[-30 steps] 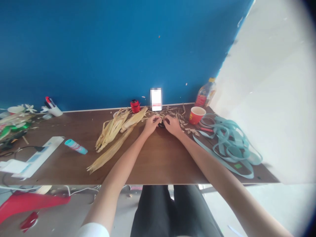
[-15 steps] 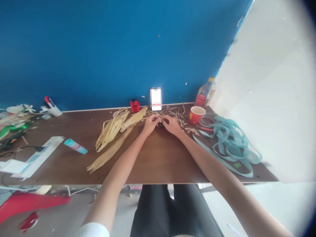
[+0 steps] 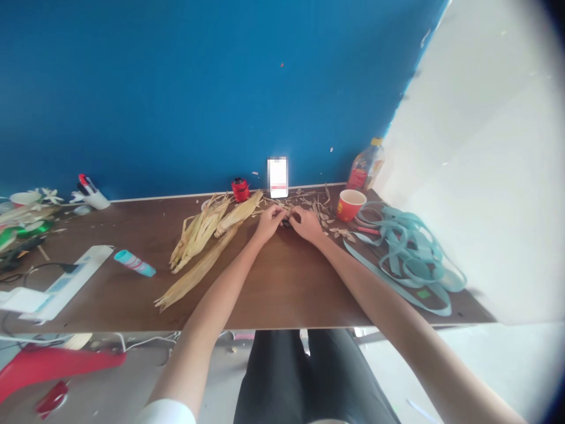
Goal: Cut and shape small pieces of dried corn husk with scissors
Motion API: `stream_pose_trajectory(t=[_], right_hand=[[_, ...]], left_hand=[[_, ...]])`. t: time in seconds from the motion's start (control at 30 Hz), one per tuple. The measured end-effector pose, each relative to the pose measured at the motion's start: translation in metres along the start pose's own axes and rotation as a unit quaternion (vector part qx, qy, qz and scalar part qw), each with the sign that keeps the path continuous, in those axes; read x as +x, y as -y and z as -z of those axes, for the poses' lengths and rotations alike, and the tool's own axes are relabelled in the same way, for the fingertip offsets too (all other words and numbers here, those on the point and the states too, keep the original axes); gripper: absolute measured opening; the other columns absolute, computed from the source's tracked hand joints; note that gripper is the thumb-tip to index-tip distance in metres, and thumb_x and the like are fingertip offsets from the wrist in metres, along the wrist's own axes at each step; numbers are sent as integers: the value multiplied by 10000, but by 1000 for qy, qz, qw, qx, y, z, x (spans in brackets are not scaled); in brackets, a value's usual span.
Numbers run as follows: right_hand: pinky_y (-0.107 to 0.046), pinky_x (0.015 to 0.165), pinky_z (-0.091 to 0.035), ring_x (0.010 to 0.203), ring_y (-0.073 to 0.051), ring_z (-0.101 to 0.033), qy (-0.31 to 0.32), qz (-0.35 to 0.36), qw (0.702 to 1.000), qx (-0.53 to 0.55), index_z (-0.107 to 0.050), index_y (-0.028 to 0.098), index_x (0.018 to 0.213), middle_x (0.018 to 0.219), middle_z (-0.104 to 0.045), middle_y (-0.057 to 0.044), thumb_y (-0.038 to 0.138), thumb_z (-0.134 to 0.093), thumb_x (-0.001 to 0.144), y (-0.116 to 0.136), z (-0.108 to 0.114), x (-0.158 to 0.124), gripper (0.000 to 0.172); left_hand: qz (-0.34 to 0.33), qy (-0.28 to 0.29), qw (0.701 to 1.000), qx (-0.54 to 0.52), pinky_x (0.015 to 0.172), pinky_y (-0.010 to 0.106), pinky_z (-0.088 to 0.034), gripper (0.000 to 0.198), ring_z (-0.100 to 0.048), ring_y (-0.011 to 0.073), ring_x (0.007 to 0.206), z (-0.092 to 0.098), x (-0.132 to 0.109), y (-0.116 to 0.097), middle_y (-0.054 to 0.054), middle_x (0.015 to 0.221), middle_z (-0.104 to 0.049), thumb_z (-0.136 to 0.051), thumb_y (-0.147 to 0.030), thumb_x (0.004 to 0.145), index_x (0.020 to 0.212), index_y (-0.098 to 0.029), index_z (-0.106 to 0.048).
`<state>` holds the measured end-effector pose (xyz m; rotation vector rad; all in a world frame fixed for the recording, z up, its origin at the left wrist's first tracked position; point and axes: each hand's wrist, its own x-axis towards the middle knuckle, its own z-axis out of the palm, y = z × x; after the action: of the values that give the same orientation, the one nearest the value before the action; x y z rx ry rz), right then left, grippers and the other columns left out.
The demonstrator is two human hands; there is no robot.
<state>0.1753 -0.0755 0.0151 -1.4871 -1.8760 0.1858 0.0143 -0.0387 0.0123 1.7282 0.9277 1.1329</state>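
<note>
My left hand (image 3: 271,221) and my right hand (image 3: 305,222) meet at the back middle of the brown table, fingertips pinched close together. Between and under them shows a small dark object (image 3: 286,223), mostly hidden by the fingers; its kind I cannot make out. Dry husk scraps (image 3: 320,211) lie around and behind the right hand. Left of my left hand rest dried corn husks (image 3: 200,232), with one long husk strip (image 3: 198,271) in front of them. A lit phone (image 3: 278,178) stands upright against the blue wall just behind the hands.
A red spool-like object (image 3: 241,190) stands behind the husks. To the right are a red paper cup (image 3: 351,206), a bottle (image 3: 366,166) and a tangled pale-blue ribbon (image 3: 415,253). Leftward lie a blue tube (image 3: 135,263), a power strip (image 3: 68,282) and a pen cup (image 3: 97,200).
The view has shifted very slightly. Both hands stay in the same place with their fingertips together; nothing else has visibly moved.
</note>
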Motion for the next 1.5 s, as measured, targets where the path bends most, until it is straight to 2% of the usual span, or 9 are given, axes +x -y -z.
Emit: stream_pose_trajectory(t=[0.2,0.33,0.5,0.9,1.1,1.27,1.37,1.5], right_hand=[[-278,667,-403,722,-193,-591,-25,-24,999,-16,-627,221,977,800,-675,-26,319,-451,848,-3,-2,2,239],[-287,656,-395,748,-217,-600,9,-36,998,-57,-634,231,975,818,-676,-46,364,-442,868,-3,-4,3,257],[-293,664,-395,780,-230,-607,43,-38,994,-88,-655,247,963,848,-680,-59,334,-407,888,-1,-4,2,274],[-290,654,-396,776,-221,-611,43,-48,992,-108,-672,253,960,846,-690,-56,345,-439,879,-2,-4,3,263],[-295,649,-392,767,-231,-615,46,-53,989,-133,-676,246,961,849,-688,-75,324,-424,885,-1,-5,2,275],[-300,646,-382,746,-236,-615,41,-43,988,-146,-676,232,960,842,-686,-91,358,-412,906,0,-5,1,298],[-297,664,-376,769,-233,-614,36,-28,989,-144,-678,227,962,847,-689,-89,370,-398,919,-1,-4,1,317],[-295,671,-363,781,-235,-610,32,-15,990,-138,-679,220,970,845,-688,-89,371,-385,927,-2,-4,1,334]], left_hand=[[1,17,1000,-12,548,222,-462,225,-534,84,547,-3,0,1,29,754,-634,-605,-366,818,857,-147,-569],[-5,20,1000,-2,547,218,-460,214,-535,85,553,-3,0,2,23,749,-620,-593,-358,823,848,-149,-560],[-20,19,999,28,554,217,-473,213,-550,95,585,-3,-1,3,26,776,-616,-574,-362,828,860,-152,-565],[-43,15,991,125,594,242,-469,198,-565,134,640,-6,-1,6,33,788,-636,-530,-344,844,884,-174,-624],[-86,0,967,239,636,265,-414,133,-538,156,619,-7,-3,0,28,727,-641,-524,-254,836,862,-196,-640],[-99,1,942,321,639,282,-401,175,-542,184,614,-9,-6,-2,40,663,-617,-469,-225,858,797,-209,-632],[-100,-2,934,343,683,299,-421,190,-588,214,687,-10,-8,-3,60,714,-645,-450,-217,869,831,-210,-635],[-86,4,941,328,732,340,-436,196,-615,260,741,-10,-8,-4,95,772,-669,-450,-216,875,852,-201,-644]])
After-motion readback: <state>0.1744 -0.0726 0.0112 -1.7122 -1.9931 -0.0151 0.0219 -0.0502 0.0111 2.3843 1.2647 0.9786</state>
